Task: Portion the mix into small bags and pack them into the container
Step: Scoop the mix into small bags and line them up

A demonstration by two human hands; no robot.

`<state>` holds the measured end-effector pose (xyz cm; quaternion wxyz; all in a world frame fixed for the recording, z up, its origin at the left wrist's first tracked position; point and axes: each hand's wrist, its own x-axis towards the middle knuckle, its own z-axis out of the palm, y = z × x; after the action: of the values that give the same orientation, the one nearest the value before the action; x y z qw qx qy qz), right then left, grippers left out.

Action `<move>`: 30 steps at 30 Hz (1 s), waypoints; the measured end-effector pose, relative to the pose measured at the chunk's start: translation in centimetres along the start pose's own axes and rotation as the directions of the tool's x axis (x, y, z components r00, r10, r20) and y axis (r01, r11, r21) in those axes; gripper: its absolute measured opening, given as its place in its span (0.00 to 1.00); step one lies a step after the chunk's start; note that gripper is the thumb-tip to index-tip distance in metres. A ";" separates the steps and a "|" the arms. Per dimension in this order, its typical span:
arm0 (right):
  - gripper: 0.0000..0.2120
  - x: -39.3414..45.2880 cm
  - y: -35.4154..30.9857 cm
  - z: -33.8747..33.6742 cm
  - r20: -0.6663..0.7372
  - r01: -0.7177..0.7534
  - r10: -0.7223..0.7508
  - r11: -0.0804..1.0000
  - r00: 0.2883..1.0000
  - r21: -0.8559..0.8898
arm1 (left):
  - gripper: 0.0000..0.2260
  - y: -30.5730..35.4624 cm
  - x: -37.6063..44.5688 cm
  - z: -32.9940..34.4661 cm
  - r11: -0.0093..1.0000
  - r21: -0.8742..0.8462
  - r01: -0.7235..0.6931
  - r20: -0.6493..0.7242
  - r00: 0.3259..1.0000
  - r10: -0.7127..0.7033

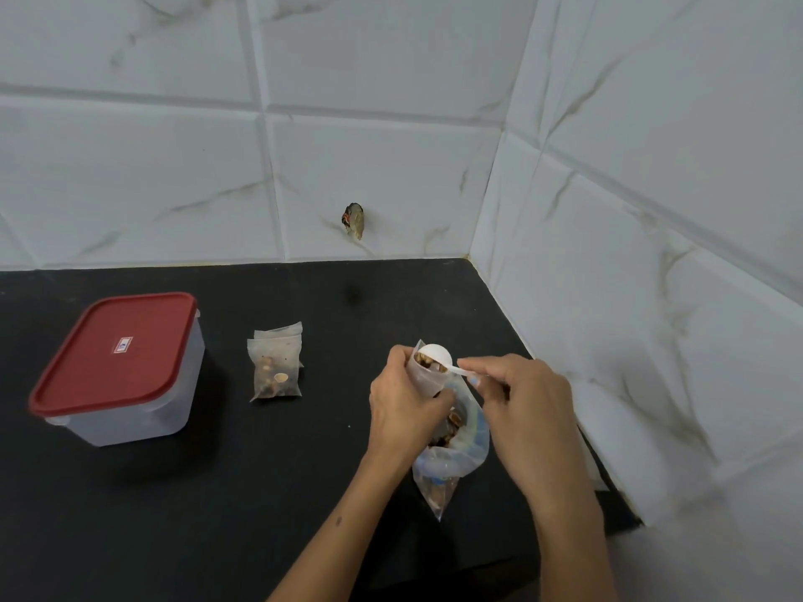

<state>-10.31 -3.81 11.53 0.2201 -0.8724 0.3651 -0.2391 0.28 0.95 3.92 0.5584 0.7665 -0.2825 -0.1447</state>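
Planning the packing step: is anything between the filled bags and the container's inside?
Yes: the red lid is still on the container. On the counter between the bags and it, nothing visible.

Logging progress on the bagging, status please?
Left hand grips small bag open; right hand tips white scoop of mix into it. Filled bags waiting. Container lid still on.

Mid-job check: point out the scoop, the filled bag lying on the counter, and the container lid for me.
scoop (436, 355): head view, on the white bowl's back.
filled bag (274, 375): head view, on its lower half where the mix sits.
lid (117, 354): head view, on the red top, closed on the container.
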 end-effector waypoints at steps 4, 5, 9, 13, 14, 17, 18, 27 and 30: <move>0.15 0.2 -0.7 -0.4 0.042 -0.032 0.036 0.996 0.998 -0.083 | 0.17 0.4 0.1 0.0 0.999 -0.044 0.018 -0.023 1.000 -0.019; 0.15 0.1 -0.8 -0.5 0.039 -0.029 0.032 0.995 0.999 -0.092 | 0.17 0.5 0.1 0.0 0.999 -0.048 0.017 -0.030 0.999 -0.018; 0.13 -0.2 -0.9 -0.1 -0.106 0.027 -0.031 0.999 0.994 -0.041 | 0.18 0.6 0.2 -0.1 0.998 -0.064 0.013 -0.035 0.999 -0.015; 0.11 -0.4 -0.7 0.4 -0.183 0.071 -0.075 0.997 0.980 -0.023 | 0.18 0.7 0.2 -0.4 0.997 -0.070 0.017 -0.030 0.999 -0.019; 0.10 -0.4 -0.8 0.5 -0.184 0.086 -0.089 0.996 0.979 -0.025 | 0.18 0.7 0.2 -0.4 0.997 -0.077 0.020 -0.030 0.999 -0.022; 0.10 -0.4 -0.7 0.7 -0.133 0.123 -0.124 0.992 0.983 -0.020 | 0.18 0.7 0.2 -0.5 0.996 -0.090 0.023 -0.028 0.999 -0.025; 0.11 -0.4 -0.6 0.7 -0.115 0.129 -0.130 0.991 0.985 -0.018 | 0.18 0.7 0.2 -0.5 0.995 -0.092 0.022 -0.026 0.999 -0.025; 0.13 -0.1 -0.9 2.4 -0.247 0.182 -0.206 0.976 0.947 -0.115 | 0.16 0.9 0.3 -0.8 0.993 -0.115 0.015 -0.016 1.000 -0.017; 0.13 0.0 -1.0 2.1 -0.293 0.193 -0.209 0.978 0.933 -0.081 | 0.16 0.9 0.4 -0.8 0.992 -0.126 0.023 -0.024 0.999 -0.026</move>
<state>-8.54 -2.68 10.43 0.1141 -0.8641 0.3092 -0.3804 0.85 1.15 5.07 0.6071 0.7352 -0.2561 -0.1592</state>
